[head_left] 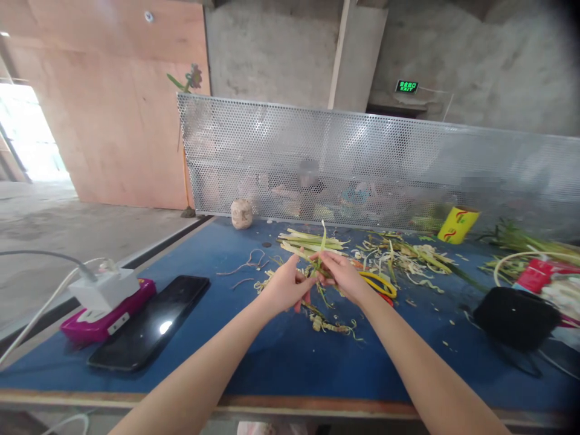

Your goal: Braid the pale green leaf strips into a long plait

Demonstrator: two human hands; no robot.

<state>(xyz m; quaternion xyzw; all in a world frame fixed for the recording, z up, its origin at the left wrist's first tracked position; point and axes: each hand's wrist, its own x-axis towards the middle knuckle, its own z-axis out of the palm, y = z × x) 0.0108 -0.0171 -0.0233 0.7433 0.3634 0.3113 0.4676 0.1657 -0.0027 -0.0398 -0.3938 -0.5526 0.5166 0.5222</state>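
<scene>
Both hands meet over the middle of the blue table (312, 368). My left hand (286, 284) is closed, thumb up, on the lower part of a pale green vegetable stalk (323, 232). My right hand (341, 275) pinches the same stalk from the other side, and its tip sticks up between them. Thin leafy strips hang below the fingers. Just behind lies a row of trimmed, pale green stalks (312, 238). A root end with stringy roots (328, 326) lies in front of the hands. Beside my right wrist is a yellow ring-shaped item (383, 285).
Peelings (403, 257) are strewn to the right. A black phone (151, 320) and a magenta power strip (106, 314) lie at left. A yellow roll (457, 225) and a whitish roll (241, 214) stand by the perforated metal screen (281, 139). A black pouch-like object (516, 317) sits at right.
</scene>
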